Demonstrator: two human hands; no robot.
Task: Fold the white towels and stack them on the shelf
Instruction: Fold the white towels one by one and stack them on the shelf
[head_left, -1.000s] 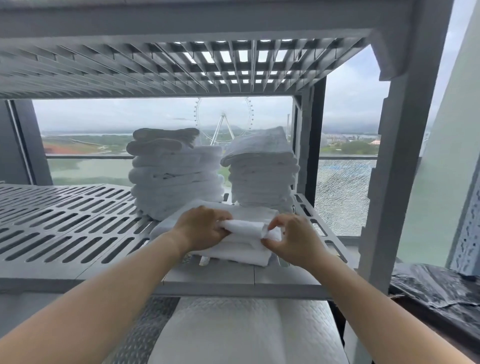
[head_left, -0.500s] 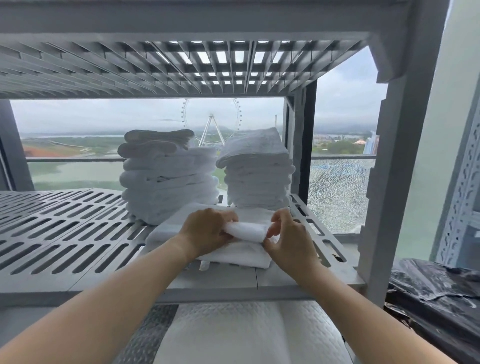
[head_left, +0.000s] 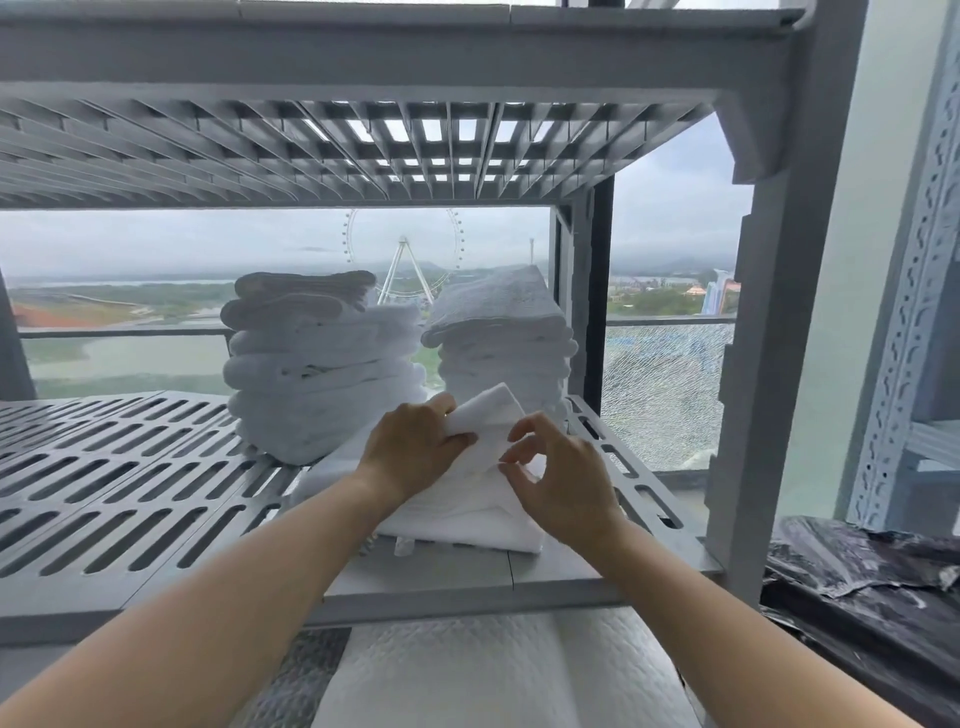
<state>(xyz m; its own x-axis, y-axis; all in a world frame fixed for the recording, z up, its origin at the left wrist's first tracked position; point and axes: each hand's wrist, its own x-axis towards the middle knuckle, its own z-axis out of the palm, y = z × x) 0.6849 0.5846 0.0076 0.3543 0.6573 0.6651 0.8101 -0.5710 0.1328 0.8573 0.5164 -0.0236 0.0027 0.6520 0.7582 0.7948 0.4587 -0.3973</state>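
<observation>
A small white towel (head_left: 485, 423) is lifted at an angle above a low pile of folded white towels (head_left: 467, 512) near the front of the grey slatted shelf (head_left: 130, 499). My left hand (head_left: 410, 449) grips the lifted towel from the left. My right hand (head_left: 558, 475) is just right of it, fingers curled and apart, thumb and forefinger touching its lower edge. Behind stand two tall stacks of folded white towels, the left stack (head_left: 317, 364) and the right stack (head_left: 501, 340).
A second slatted shelf (head_left: 363, 145) hangs close overhead. A grey upright post (head_left: 758, 364) stands at the right front corner. Behind is a window with cracked glass (head_left: 660, 395). Black plastic sheeting (head_left: 862, 587) lies at the right. White padded material (head_left: 493, 670) lies below the shelf.
The top towel, which lay flat across the low pile, has been raised and tilted up by my left hand. My right hand has loosened its hold and shifted slightly right.
</observation>
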